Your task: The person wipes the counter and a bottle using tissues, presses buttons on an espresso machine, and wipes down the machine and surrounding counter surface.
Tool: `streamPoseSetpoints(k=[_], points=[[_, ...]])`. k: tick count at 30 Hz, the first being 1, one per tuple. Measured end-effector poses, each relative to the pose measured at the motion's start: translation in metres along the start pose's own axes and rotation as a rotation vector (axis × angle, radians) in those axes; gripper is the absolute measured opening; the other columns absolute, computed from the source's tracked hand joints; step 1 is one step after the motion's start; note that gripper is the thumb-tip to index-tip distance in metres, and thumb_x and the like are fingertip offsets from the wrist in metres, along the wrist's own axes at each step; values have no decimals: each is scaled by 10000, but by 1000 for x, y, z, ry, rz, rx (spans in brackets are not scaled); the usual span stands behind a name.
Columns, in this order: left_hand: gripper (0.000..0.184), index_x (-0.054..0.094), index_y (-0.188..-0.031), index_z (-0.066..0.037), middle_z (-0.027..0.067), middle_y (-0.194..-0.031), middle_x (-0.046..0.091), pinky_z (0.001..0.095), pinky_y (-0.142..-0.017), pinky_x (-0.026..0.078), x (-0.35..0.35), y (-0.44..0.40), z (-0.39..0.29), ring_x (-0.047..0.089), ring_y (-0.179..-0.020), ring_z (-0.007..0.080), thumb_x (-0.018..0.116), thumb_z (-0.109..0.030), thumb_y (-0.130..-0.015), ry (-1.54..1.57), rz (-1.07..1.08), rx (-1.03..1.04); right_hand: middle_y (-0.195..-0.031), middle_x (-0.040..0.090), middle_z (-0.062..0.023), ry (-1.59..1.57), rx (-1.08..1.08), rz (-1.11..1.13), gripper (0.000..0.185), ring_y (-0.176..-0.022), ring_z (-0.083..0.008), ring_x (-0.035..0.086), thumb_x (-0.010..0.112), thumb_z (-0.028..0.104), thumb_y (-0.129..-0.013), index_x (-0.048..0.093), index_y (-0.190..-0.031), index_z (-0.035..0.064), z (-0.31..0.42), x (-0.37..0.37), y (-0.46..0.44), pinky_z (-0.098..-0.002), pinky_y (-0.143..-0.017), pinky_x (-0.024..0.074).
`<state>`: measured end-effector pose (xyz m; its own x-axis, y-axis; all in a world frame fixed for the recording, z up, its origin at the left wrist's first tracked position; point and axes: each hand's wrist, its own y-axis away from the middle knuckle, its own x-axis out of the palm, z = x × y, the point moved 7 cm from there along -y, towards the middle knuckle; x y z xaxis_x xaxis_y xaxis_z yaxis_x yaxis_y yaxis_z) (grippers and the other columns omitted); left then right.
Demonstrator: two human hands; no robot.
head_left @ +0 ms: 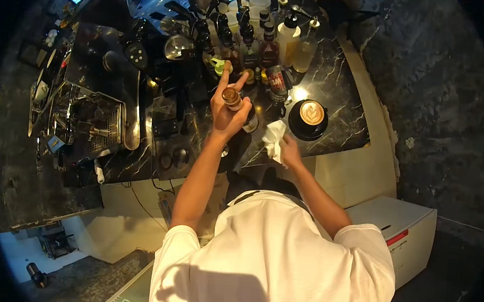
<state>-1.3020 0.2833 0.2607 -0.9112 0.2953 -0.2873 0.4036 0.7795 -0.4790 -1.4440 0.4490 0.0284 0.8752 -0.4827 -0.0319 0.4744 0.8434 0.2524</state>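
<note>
My left hand (pixel 227 118) is closed around a dark bottle with a round brownish top (pixel 232 98). Two of its fingers stretch forward, one reaching a bright green clip-like piece (pixel 219 66) among the bottles. The bottle's lower part shows past my thumb. Crumpled in my right hand (pixel 291 152) is a white cloth or tissue (pixel 274 138), held near the counter's front edge. Just beyond it, a black cup of latte with leaf-patterned foam (pixel 312 112) rests on a black saucer (pixel 306 135). A dark printed can or jar (pixel 278 82) stands between my hands, farther back.
Pump bottles and syrup bottles (pixel 268 50) crowd the back of the black marble counter (pixel 339 104). An espresso machine (pixel 99 87) fills the left side. A white box (pixel 409 227) sits low at the right, and a cable (pixel 136 200) hangs below the counter.
</note>
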Motion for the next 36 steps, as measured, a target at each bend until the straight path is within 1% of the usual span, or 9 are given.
streamPoseSetpoints(k=[2,3,7,12,18,23,27,32,36], points=[[543,655,-1268,23,137,-1492,498,225,-596,444,4,3,19,505,-609,107,603,42,-728,4,-3,-27,-1109,679,-171,420,-170,-160,343,-911,-380,665,505,93,-900,597,-1208,-26,16,-13,7,-419,-763,531],[543,655,-1268,23,137,-1492,498,225,-596,444,7,3,25,505,-609,107,603,42,-728,9,1,-27,-1109,679,-171,422,-168,-166,343,-911,-380,665,505,93,-900,597,-1208,-26,13,-13,5,-419,-763,531],[545,642,-1269,51,138,-1423,561,236,-609,456,6,8,51,530,-638,120,610,38,-725,9,-11,-88,-1297,609,-172,656,-628,-161,378,-1121,-409,591,531,152,-918,582,-1262,5,10,24,12,-470,-947,474],[544,642,-1269,48,145,-1450,532,247,-625,468,5,6,62,554,-677,139,616,30,-726,-107,-22,-5,-1419,497,-209,1054,-581,-157,481,-1280,-419,476,565,201,-916,510,-1340,-20,-10,69,14,-495,-1065,389],[550,643,-1276,31,161,-1508,466,262,-663,485,0,-1,89,579,-715,159,625,19,-727,-18,25,-82,-1497,424,-199,1276,-543,-231,567,-1373,-422,392,570,275,-919,460,-1383,-33,-17,87,-49,-504,-1117,327],[537,650,-1280,4,167,-1530,433,264,-696,494,1,-8,95,587,-757,173,624,5,-744,-36,33,-24,-1565,339,-184,1172,-120,-154,545,-1409,-423,354,531,257,-944,446,-1389,-46,-2,97,-64,-498,-1143,297],[501,658,-1268,-4,179,-1500,462,300,-771,515,6,-17,90,633,-861,217,647,-22,-767,47,31,-97,-1590,296,-182,1029,-441,-183,482,-1439,-391,320,472,224,-978,463,-1388,-30,4,97,-15,-522,-1147,293],[468,659,-1244,19,206,-1476,473,343,-860,516,15,-25,94,648,-1023,290,719,-113,-799,-140,57,88,-1589,296,-186,1177,-384,-161,451,-1447,-386,311,444,164,-978,466,-1386,-28,-17,83,9,-525,-1147,297],[553,635,-1263,30,233,-1459,476,364,-929,496,12,-26,99,617,-1130,334,782,-219,-791,-116,130,-52,-1577,326,-172,1159,-368,-310,457,-1445,-382,315,461,141,-959,466,-1386,-22,-25,74,-31,-528,-1139,309]])
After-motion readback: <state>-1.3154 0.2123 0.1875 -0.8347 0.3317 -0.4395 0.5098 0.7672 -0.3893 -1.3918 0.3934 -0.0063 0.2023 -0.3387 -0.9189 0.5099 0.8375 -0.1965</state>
